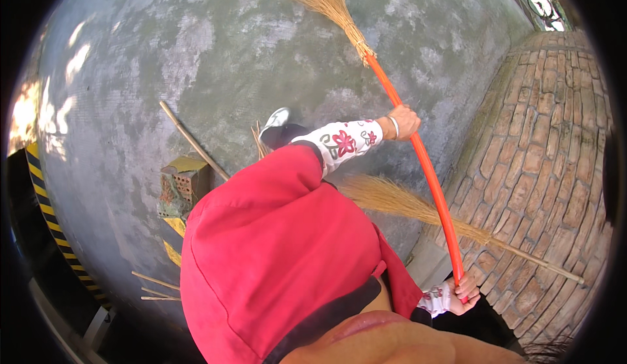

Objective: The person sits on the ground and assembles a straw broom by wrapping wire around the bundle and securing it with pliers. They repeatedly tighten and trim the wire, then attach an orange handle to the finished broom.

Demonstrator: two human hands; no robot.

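Note:
A straw broom [330, 8] with a long orange handle slants across the view, its bristles far out over the grey concrete floor. My left hand [403, 122], with a white bracelet at the wrist, is closed around the handle's middle. Down at the lower right, my right hand [465, 294] grips the handle's near end. Whether the bristles touch the floor, I cannot tell. Beneath the handle lies a second straw broom [392, 197], with a thin wooden stick that reaches over the brick paving. Neither hand touches it.
Brick paving [522, 168] borders the concrete floor [215, 44] on the right. To the left are a holed brick block [185, 186], a wooden pole [191, 136] and thin sticks [157, 279]. A yellow-black striped edge [52, 217] curves along the far left. My white shoe [277, 118] shows near the centre.

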